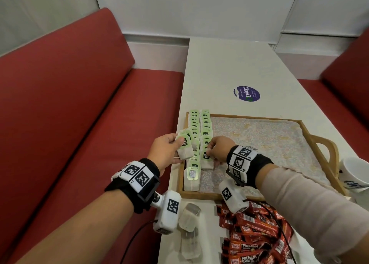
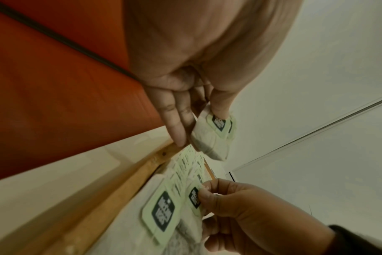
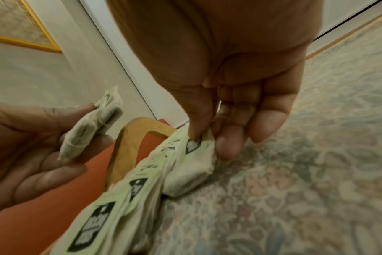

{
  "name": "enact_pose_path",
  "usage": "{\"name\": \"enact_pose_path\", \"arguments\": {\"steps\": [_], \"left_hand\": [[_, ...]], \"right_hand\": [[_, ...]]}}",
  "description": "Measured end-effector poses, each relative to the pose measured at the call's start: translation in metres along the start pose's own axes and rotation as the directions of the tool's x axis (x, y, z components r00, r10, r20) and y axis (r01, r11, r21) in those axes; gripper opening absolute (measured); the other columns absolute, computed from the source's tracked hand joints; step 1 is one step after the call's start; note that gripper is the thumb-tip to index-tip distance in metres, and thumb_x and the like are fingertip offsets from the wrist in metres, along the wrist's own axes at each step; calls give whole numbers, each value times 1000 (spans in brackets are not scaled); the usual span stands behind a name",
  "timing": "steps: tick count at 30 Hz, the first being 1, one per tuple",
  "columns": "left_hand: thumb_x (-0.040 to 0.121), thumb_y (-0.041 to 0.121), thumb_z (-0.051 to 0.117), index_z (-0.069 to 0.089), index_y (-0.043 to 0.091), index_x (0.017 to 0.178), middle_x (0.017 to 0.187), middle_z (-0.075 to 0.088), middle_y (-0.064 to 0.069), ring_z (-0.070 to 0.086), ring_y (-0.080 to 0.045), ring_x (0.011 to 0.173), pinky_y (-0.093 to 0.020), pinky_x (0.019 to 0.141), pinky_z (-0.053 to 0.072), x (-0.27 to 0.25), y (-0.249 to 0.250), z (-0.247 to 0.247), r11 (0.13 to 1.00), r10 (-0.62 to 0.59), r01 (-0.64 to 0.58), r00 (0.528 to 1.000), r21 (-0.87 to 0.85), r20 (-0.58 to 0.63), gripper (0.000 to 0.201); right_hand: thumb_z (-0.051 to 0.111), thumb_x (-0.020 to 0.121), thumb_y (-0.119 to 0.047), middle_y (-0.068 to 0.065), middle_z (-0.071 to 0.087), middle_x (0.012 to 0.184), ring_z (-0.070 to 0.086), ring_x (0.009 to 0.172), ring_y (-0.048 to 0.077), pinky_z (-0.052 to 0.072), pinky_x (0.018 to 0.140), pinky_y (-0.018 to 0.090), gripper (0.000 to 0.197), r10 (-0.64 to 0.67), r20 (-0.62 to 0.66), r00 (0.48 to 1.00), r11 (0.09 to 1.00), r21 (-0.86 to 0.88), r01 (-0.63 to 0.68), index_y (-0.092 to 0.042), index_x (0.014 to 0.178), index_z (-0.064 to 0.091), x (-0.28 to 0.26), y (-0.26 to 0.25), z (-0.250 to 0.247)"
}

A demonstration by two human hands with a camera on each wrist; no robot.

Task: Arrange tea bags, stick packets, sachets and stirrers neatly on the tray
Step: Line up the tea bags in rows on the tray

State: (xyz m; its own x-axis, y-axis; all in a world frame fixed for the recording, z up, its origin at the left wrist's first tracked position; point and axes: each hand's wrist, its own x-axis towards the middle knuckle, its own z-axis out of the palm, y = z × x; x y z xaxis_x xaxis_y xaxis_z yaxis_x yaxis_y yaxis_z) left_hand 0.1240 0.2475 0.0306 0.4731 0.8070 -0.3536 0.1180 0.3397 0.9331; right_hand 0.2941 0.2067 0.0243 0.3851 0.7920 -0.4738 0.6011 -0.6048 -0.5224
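Setting a tea bag (image 1: 206, 160) into the tray's (image 1: 259, 117) 9 o'clock rows (image 1: 205, 128), right hand (image 1: 216, 149) fingers pinching its tag; left hand (image 1: 166, 151) grasping spare tea bags (image 1: 184, 147). Risk: dragging neighbours crooked, loose strings snagging.

Wide free room on the patterned cloth (image 1: 259, 142) over the right and middle of the tray (image 1: 249, 117). Blocked along the left wall by two rows of tea bags (image 1: 199, 132), with both hands just above them. Bounded on the right by the tray handle (image 1: 329, 150), with a white cup (image 1: 353, 172) just beside. Crowded near edge of the table (image 1: 229, 68): loose tea bags (image 1: 189, 218) and red stick packets (image 1: 257, 237). Open far part of the table, only a flat sticker (image 1: 247, 93) there.
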Motion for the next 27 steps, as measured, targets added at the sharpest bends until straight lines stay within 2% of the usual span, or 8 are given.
{"name": "enact_pose_path", "arguments": {"steps": [4, 7, 12, 16, 21, 24, 25, 27], "left_hand": [[99, 16, 48, 60, 14, 103, 111, 69, -16, 68, -22, 83, -23, 56, 56, 1, -1, -1, 1000, -2, 2, 1000, 9, -8, 13], [99, 16, 49, 61, 17, 97, 109, 69, -15, 67, -20, 77, -24, 55, 55, 1, -2, -3, 999, 9, -9, 1000, 32, -15, 12], [99, 15, 49, 60, 16, 99, 109, 68, -14, 67, -24, 82, -27, 59, 55, 0, -2, -3, 999, 4, -4, 1000, 50, 2, 11], [98, 11, 50, 55, 12, 102, 95, 66, -8, 64, -17, 72, -24, 51, 55, -2, -2, -1, 998, 9, -11, 1000, 69, 29, 6], [97, 13, 53, 54, 14, 94, 90, 65, -6, 62, -15, 71, -32, 63, 56, -3, -2, 3, 986, 27, -35, 998, 162, 51, 3], [96, 14, 54, 56, 16, 90, 94, 66, -9, 62, -23, 82, -44, 78, 55, -4, -1, 3, 984, 44, -50, 998, 169, 36, 7], [96, 15, 54, 57, 15, 90, 96, 66, -10, 63, -23, 84, -45, 79, 55, -5, -1, 3, 984, 50, -53, 998, 170, 23, 7], [96, 16, 55, 58, 16, 88, 96, 65, -9, 62, -22, 84, -37, 69, 57, -5, -1, 0, 977, 74, -69, 997, 203, -16, 9]], "right_hand": [[63, 87, -14, 10, 63, 85, 60, 71, 25, 48, 61, 30, 13, -14, -13, 1000, 999, -30, 13, -14, 80, 53, 1, 0, 1], [65, 87, -19, 1, 59, 76, 58, 76, 23, 46, 60, 28, 23, -40, -78, 996, 998, -47, 36, -19, 72, 47, -3, 1, -3], [56, 92, -23, 1, 58, 83, 59, 77, 23, 51, 77, 37, 17, -172, -156, 973, 979, 82, 186, -19, 76, 51, -13, -4, -7], [52, 96, -30, -2, 61, 77, 55, 63, 14, 50, 66, 30, 20, -306, -160, 939, 917, 214, 335, -13, 90, 61, -27, -17, -8], [61, 91, -19, 0, 61, 69, 53, 56, 13, 48, 59, 27, 16, -340, -144, 929, 911, 197, 363, -18, 76, 61, -34, -22, -6], [59, 92, -17, 7, 65, 80, 57, 58, 15, 49, 61, 27, 19, -320, -199, 926, 917, 182, 355, -20, 73, 57, -36, -22, -8], [57, 93, -16, 9, 66, 84, 58, 59, 15, 48, 58, 23, 20, -306, -220, 926, 917, 194, 349, -20, 73, 55, -36, -21, -9], [55, 94, -14, 11, 65, 89, 57, 59, 14, 43, 49, 15, 23, -262, -252, 932, 920, 227, 320, -21, 72, 52, -36, -17, -12]]}}
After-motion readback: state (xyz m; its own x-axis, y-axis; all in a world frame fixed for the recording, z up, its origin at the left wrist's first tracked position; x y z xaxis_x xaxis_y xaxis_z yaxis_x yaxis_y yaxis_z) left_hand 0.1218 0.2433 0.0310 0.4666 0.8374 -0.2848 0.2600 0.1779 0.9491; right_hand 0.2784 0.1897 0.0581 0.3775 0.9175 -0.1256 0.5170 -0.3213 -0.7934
